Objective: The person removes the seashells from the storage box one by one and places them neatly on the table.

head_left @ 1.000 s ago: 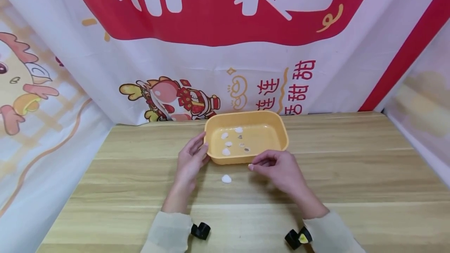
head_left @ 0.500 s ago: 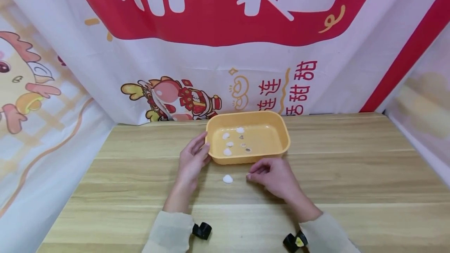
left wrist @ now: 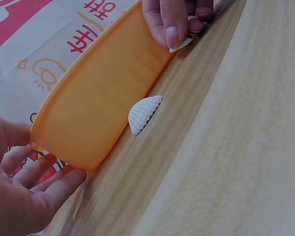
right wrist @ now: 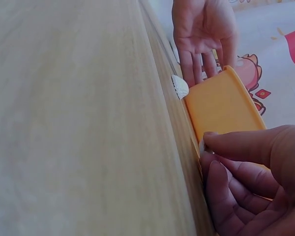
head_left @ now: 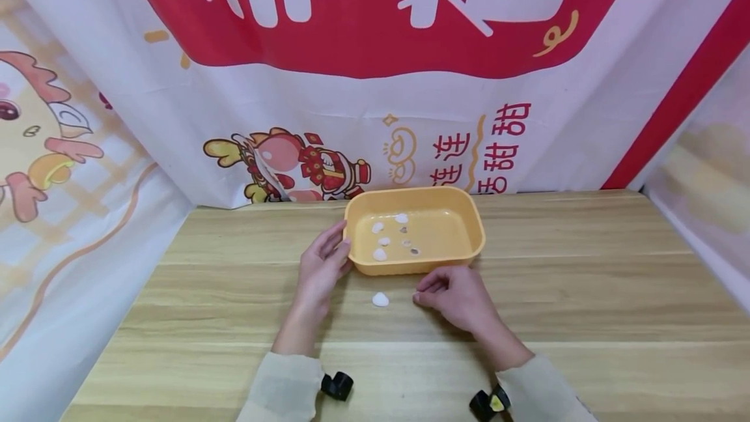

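Note:
A yellow plastic basin (head_left: 448,233) stands at the back of the table. Several white seashells (head_left: 379,254) and a few smaller, darker ones (head_left: 415,251) lie inside its left half. With extended fingers my left hand (head_left: 319,272) touches the basin's left end. My right hand (head_left: 459,298), low in front of the basin, pinches a small white seashell (left wrist: 181,45) between thumb and fingertips, close over the tabletop. To the left of that hand, a larger ribbed white seashell (head_left: 380,299) rests on the wood before the basin.
The wood-grain tabletop (head_left: 586,292) reaches back to a printed cloth (head_left: 351,96) hanging behind the basin. Patterned cloth (head_left: 64,213) also hangs at the left side. Black wrist cameras (head_left: 338,385) sit at both sleeves.
My right hand has come from the basin's front rim down toward the table, still pinching the small seashell. My left hand stays against the basin.

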A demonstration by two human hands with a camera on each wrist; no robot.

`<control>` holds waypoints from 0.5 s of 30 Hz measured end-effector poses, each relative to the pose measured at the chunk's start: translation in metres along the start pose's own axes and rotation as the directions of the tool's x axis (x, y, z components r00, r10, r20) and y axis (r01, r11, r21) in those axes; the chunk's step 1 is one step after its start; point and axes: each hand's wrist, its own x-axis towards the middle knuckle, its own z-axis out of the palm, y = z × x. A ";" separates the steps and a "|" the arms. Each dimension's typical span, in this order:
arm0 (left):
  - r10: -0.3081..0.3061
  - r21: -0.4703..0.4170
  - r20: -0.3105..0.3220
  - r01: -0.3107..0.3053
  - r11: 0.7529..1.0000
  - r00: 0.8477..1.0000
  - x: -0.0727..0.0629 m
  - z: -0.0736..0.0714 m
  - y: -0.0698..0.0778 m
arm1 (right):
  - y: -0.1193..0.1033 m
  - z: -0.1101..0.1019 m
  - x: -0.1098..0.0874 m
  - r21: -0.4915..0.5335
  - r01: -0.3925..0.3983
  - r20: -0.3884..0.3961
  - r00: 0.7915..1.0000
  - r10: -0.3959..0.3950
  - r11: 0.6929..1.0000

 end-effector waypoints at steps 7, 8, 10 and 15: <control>-0.003 0.001 0.001 0.003 1.000 1.000 -0.001 0.001 0.001 | 0.002 0.001 0.001 -0.020 0.014 -0.009 1.000 -0.015 1.000; -0.003 0.000 0.000 0.003 1.000 1.000 -0.001 0.001 0.001 | 0.002 0.001 0.002 -0.023 0.020 -0.011 1.000 -0.020 1.000; -0.003 0.000 -0.001 0.003 1.000 1.000 -0.001 0.001 0.001 | 0.002 0.001 0.002 -0.031 0.028 -0.015 0.999 -0.028 0.999; -0.004 0.003 -0.003 0.004 1.000 1.000 -0.002 0.001 0.001 | 0.003 0.002 0.002 -0.038 0.036 -0.018 0.999 -0.036 0.999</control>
